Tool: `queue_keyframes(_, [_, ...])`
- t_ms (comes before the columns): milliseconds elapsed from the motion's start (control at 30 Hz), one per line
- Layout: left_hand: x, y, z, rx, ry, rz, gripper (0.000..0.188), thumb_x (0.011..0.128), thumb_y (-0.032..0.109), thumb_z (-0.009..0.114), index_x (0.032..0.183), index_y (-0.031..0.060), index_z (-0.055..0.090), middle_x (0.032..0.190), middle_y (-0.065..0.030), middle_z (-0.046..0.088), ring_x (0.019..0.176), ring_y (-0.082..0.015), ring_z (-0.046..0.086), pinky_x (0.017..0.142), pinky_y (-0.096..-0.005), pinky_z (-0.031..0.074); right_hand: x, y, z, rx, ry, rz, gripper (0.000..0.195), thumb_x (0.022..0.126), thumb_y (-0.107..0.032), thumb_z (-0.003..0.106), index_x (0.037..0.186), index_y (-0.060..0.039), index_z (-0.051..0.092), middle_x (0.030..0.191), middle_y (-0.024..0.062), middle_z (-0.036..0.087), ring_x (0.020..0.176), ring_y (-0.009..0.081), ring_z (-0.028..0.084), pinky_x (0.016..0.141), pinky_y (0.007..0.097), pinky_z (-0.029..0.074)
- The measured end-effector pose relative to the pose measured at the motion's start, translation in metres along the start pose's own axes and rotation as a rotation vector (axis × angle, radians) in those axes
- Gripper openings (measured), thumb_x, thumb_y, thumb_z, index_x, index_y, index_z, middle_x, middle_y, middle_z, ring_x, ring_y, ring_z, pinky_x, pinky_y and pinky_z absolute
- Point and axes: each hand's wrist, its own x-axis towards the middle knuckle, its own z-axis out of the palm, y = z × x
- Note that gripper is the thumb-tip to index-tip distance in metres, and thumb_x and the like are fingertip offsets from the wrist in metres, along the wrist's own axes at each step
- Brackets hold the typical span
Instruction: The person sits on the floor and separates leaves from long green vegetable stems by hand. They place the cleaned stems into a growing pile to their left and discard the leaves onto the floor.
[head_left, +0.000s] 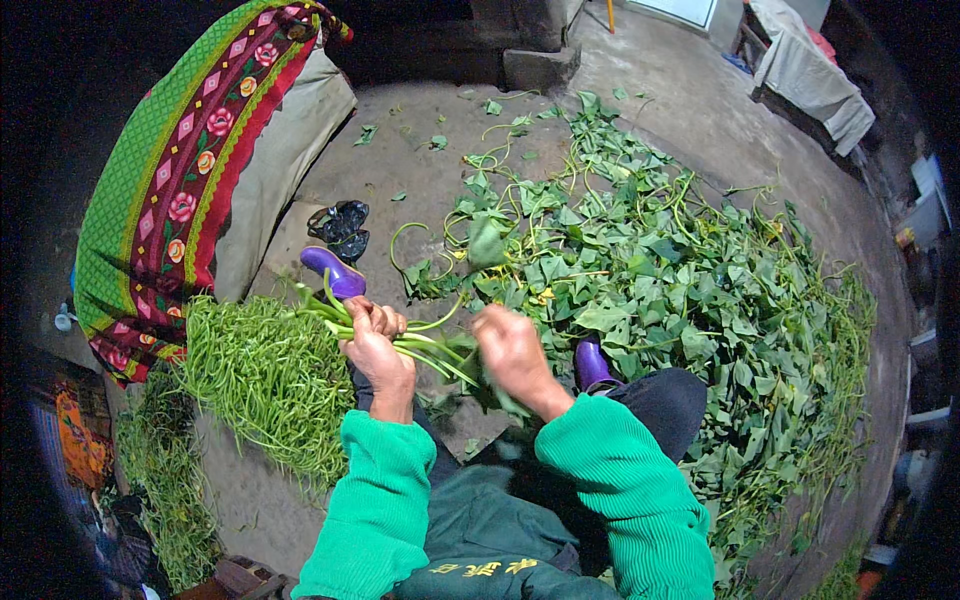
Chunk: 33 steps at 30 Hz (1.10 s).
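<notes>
My left hand is closed around a small bunch of long green leaf stalks, whose cut or broken ends stick out to the left. To its right, my right hand is blurred with its fingers curled. Leaves hang just below it, and whether its fingers grip any of them cannot be made out. A wide heap of leafy green vines spreads over the floor in front and to the right. On the left lies a pile of bare green stalks, stripped of leaves.
A flowered green and red cloth covers a bulky pale object at left. Beside my purple boot lies a black plastic bag. The other purple boot touches the vines. A cloth-draped bench stands far right.
</notes>
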Motion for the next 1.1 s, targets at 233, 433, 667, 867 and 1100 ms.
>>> queue_keyframes(233, [0.012,0.019,-0.009,0.086,-0.102,0.068,0.021,0.09,0.024,0.04,0.075,0.0091,0.04,0.051,0.0055,0.022,0.043,-0.0058,0.02,0.042,-0.0229,0.023,0.017,-0.042,-0.053,-0.132,0.015,-0.114,0.01,0.075,-0.01,0.053,0.074,-0.0005,0.052,0.061,0.0061,0.05,0.06,0.0178,0.05,0.051,0.0294,0.04])
queue_keyframes(433, [-0.015,0.013,0.014,0.086,-0.253,-0.073,0.024,0.09,0.027,0.04,0.075,0.0083,0.04,0.052,0.0049,0.022,0.043,-0.0061,0.019,0.043,-0.0238,0.021,0.012,-0.002,-0.01,-0.731,-0.135,-0.588,0.022,0.065,-0.009,0.053,0.087,-0.0067,0.057,0.082,0.0053,0.052,0.078,0.022,0.052,0.06,0.0298,0.046])
queue_keyframes(667, [0.011,0.034,-0.001,0.031,-0.246,-0.081,0.025,0.091,0.029,0.034,0.076,0.0113,0.041,0.053,0.005,0.02,0.044,-0.0058,0.018,0.044,-0.0218,0.021,0.006,0.013,-0.023,-0.811,-0.242,-0.495,0.022,0.061,-0.008,0.055,0.083,-0.0068,0.055,0.077,0.0051,0.052,0.073,0.0224,0.051,0.057,0.0329,0.045])
queue_keyframes(867, [-0.003,0.027,0.01,-0.056,-0.321,-0.182,0.024,0.091,0.028,0.035,0.075,0.011,0.04,0.053,0.0049,0.02,0.044,-0.0064,0.016,0.044,-0.0216,0.018,0.015,0.02,-0.028,-0.105,0.116,-0.04,0.012,0.075,-0.008,0.048,0.072,0.0021,0.054,0.064,0.0122,0.057,0.057,0.0248,0.053,0.053,0.0322,0.041])
queue_keyframes(1100, [0.008,0.045,0.013,-0.177,-0.396,-0.198,0.025,0.091,0.025,0.035,0.075,0.0082,0.044,0.051,0.0052,0.019,0.042,-0.0055,0.016,0.042,-0.0212,0.019,0.023,0.012,-0.042,-0.116,0.048,-0.09,0.027,0.071,-0.014,0.064,0.093,-0.0001,0.057,0.07,0.0084,0.059,0.059,0.015,0.048,0.057,0.0283,0.041])
